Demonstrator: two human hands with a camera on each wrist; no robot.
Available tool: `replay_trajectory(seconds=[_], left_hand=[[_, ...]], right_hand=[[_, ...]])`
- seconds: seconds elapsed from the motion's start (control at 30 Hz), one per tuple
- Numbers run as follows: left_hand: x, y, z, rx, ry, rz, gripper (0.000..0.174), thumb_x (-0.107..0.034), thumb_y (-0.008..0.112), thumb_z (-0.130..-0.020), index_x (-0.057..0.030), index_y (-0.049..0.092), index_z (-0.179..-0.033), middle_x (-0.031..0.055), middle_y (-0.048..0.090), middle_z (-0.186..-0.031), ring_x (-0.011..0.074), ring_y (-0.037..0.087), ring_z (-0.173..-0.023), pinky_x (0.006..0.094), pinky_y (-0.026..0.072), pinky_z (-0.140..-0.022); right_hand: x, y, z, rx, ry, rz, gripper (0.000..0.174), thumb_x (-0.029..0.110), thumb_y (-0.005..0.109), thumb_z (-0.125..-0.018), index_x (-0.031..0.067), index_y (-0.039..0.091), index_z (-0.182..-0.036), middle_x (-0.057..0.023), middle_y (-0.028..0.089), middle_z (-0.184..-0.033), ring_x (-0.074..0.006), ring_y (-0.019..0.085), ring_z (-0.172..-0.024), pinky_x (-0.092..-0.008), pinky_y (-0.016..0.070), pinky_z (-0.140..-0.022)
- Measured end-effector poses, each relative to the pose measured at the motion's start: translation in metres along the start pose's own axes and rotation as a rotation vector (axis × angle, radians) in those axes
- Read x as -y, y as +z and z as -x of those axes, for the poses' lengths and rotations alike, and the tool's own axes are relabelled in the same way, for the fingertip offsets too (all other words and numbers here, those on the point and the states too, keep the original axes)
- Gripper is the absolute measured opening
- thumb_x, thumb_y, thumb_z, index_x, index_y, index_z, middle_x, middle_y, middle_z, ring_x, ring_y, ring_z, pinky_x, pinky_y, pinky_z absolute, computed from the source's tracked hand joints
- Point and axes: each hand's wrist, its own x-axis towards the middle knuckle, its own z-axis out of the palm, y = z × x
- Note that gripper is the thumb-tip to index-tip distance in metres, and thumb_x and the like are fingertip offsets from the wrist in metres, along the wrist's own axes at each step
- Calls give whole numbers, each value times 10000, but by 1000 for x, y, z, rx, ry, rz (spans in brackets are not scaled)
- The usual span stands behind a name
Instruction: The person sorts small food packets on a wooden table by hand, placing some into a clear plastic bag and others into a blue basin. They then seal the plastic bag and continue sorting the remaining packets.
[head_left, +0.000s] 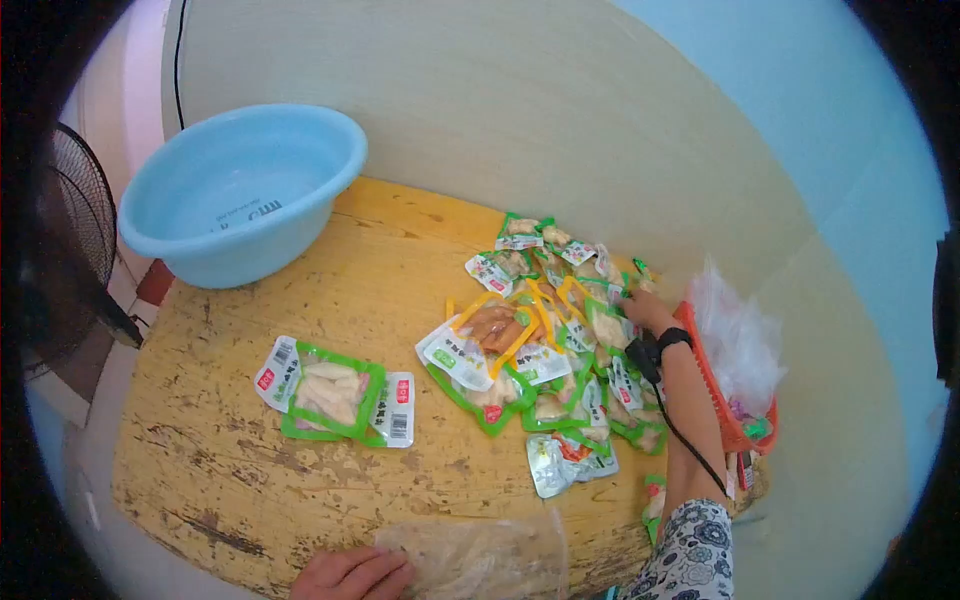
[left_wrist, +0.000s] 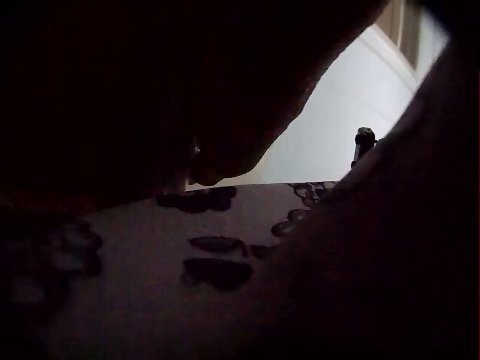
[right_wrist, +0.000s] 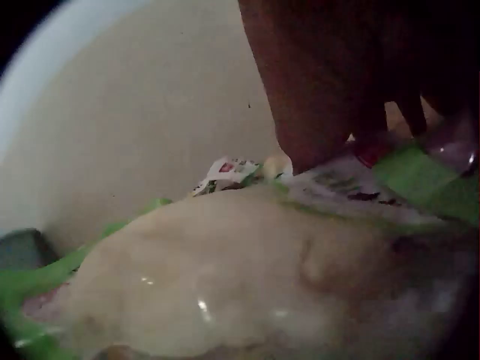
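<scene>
The heap of green and yellow snack packets (head_left: 545, 350) lies toward the right edge of the table (head_left: 230, 470), and the right hand (head_left: 648, 310) rests on its far side; whether the fingers grip a packet cannot be told. At the near edge the left hand (head_left: 352, 575) lies flat-fingered against a clear plastic bag (head_left: 480, 560). A red basket (head_left: 720, 400) sits at the right edge and a blue basin (head_left: 240, 190) on the far left corner.
</scene>
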Motion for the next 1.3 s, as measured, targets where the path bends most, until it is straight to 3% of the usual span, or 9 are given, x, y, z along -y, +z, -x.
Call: replay_trajectory(seconds=[0.17, 0.27, 0.47, 0.57, 0.67, 0.77, 0.87, 1.07, 1.3], left_hand=[[-11, -28, -14, 30, 4, 47, 409, -183, 751, -908, -51, 640, -1279, 125, 603, -1352, 355, 542, -1262, 496, 462, -1038], [-14, -27, -13, -9, 10, 67, 399, -168, 756, -891, -37, 644, -1251, 128, 613, -1328, 364, 557, -1236, 510, 474, -1017], [-15, -30, -12, -28, 7, 85, 391, -163, 746, -896, -25, 638, -1245, 130, 615, -1314, 360, 563, -1225, 491, 476, -1016], [-14, -30, -12, -15, 9, 78, 396, -162, 746, -891, -20, 636, -1244, 133, 621, -1292, 360, 570, -1208, 480, 478, -1009], [-13, -30, -15, -13, 4, 103, 404, -152, 749, -882, -19, 633, -1246, 137, 624, -1276, 362, 576, -1190, 474, 480, -999], [-13, -31, -16, -23, -4, 117, 401, -141, 752, -874, -20, 633, -1237, 138, 624, -1275, 360, 578, -1185, 475, 485, -985], [-11, -29, -18, 6, -12, 138, 389, -135, 758, -868, -19, 635, -1218, 136, 627, -1268, 358, 583, -1174, 480, 489, -974], [-8, -27, -19, -4, 4, 127, 392, -128, 770, -845, -18, 639, -1198, 140, 635, -1262, 360, 591, -1158, 481, 497, -962], [-10, -27, -20, 25, -43, 120, 404, -145, 774, -840, -27, 648, -1204, 133, 649, -1266, 354, 601, -1149, 479, 504, -968]], right_hand=[[-2, 1, 27, -116, -281, -263, 551, 227, 833, -787, 23, 658, -1268, -217, 668, -1297, -357, 640, -1204, -426, 519, -992], [6, -6, 40, -89, -250, -214, 451, 119, 819, -751, 34, 673, -1169, -196, 701, -1176, -340, 668, -1094, -427, 531, -907], [14, -3, 41, -397, -360, -346, 294, 71, 752, -766, 23, 630, -1029, -147, 665, -945, -304, 649, -922, -409, 518, -803], [40, -33, 66, -448, -341, -460, 264, 93, 735, -793, 44, 631, -1030, -124, 673, -950, -259, 650, -929, -388, 511, -817], [65, -78, 100, -120, -497, -694, 291, 133, 739, -843, 70, 663, -1117, -101, 706, -1053, -196, 653, -969, -367, 513, -848], [91, -111, 156, 190, -628, -800, 381, 232, 736, -900, 76, 661, -1239, -87, 709, -1174, -151, 652, -1052, -339, 515, -890], [92, -97, 138, 58, -569, -813, 484, 347, 692, -952, 33, 629, -1315, -103, 698, -1237, -172, 645, -1128, -351, 516, -943], [82, -32, 31, -207, -451, -330, 797, 568, 676, -908, -19, 525, -1427, -258, 611, -1369, -371, 591, -1274, -449, 447, -1091], [142, -22, -11, -173, -319, -155, 1087, 726, 630, -849, -66, 344, -1537, -323, 416, -1534, -422, 413, -1441, -470, 372, -1171]])
